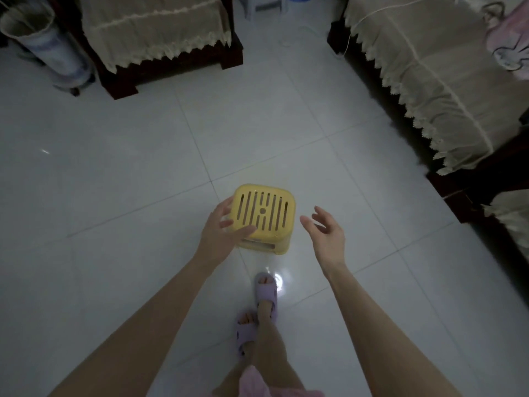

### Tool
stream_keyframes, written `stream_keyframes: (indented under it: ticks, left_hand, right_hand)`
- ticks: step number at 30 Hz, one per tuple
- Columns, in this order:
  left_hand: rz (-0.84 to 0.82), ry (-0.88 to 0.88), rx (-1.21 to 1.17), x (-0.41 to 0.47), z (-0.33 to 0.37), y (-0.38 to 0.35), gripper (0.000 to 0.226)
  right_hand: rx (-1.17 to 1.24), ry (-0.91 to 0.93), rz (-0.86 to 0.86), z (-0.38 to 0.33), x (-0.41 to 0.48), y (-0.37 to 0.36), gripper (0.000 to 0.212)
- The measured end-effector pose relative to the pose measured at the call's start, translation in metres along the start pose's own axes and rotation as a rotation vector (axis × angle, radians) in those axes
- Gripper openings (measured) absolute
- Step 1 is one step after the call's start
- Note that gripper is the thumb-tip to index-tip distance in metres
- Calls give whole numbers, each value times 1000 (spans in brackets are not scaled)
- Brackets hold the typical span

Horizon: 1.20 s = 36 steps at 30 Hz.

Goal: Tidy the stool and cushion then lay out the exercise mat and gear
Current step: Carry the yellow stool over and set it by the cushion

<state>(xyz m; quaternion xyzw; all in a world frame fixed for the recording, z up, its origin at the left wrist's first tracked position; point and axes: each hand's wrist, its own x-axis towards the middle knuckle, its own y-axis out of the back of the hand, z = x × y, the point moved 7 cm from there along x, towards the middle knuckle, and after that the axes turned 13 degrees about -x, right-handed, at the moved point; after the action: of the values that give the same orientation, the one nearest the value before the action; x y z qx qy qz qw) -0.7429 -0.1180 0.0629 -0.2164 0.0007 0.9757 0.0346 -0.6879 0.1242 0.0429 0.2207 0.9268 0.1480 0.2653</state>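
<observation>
Head view: I'm on the first step, tidying the yellow plastic stool [264, 217], and both arms are out toward it. It stands upright on the white tiled floor [120, 173] just ahead of my lilac slippers [266, 293], slotted seat facing up at me. My left hand [221, 227] is at its left edge, fingers spread and curling over the near corner, touching or nearly so, I can't say which. My right hand [326, 229] hangs open just beside the right edge, fingers apart, palm turned in, holding nothing. Next, I reckon, the right has to close the gap so both palms pinch the sides for a level lift. No cushion or mat that I can make out here.
</observation>
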Motion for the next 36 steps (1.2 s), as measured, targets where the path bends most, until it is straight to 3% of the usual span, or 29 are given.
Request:
stream_keyframes:
  ticks: [9, 18, 31, 36]
  left_hand:
    - [37, 98, 54, 91, -22, -1, 78]
    - [52, 188, 64, 171, -97, 22, 83]
    - [-19, 225, 171, 308, -282, 30, 91]
    - [-39, 175, 190, 349, -343, 26, 94]
  right_hand:
    - [-9, -74, -42, 8, 89, -40, 43]
    - [-74, -158, -28, 65, 153, -85, 49]
    - [-91, -248, 28, 228, 260, -170, 67]
    - [-101, -275, 35, 292, 302, -193, 85]
